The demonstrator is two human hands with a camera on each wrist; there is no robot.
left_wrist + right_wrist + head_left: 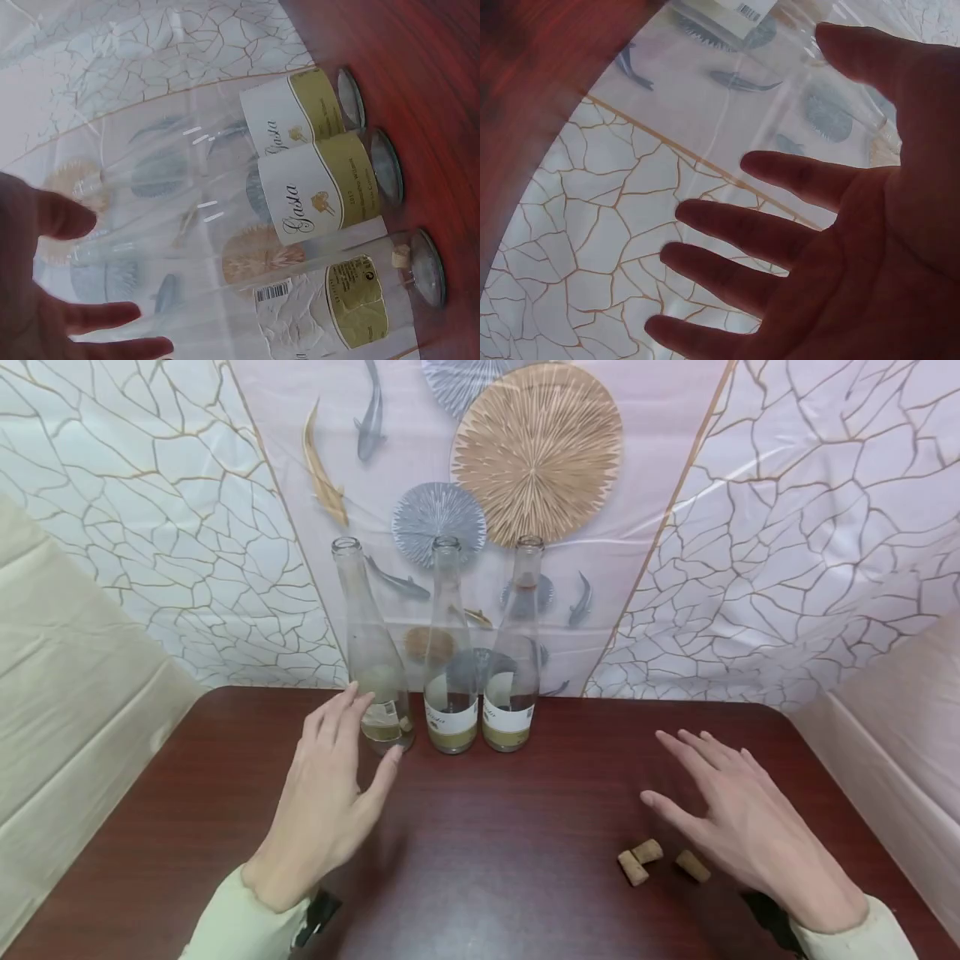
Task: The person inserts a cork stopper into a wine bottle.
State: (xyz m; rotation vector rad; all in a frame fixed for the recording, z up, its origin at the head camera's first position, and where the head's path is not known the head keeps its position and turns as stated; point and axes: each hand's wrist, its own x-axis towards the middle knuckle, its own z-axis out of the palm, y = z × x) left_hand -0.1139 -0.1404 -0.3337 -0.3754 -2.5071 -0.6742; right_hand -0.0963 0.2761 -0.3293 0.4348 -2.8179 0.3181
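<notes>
Three clear glass bottles with white and olive labels stand in a row at the back of the table. My left hand [326,793] reaches toward the left bottle [378,668], overlapping its base in the head view, fingers spread and holding nothing. A small cork piece [401,256] lies inside that bottle near its bottom. Beside it stand the middle bottle [451,693] and the right bottle [512,693]. My right hand [750,827] hovers over the right side, fingers extended and palm bare. Below it are a single cork [692,866] and two corks [633,867] lying close together.
The dark red-brown table [495,860] has rounded back corners. Behind it hangs a patterned curtain [660,635] with fish and round motifs, close to the bottles. Pale fabric walls [82,718] flank both sides.
</notes>
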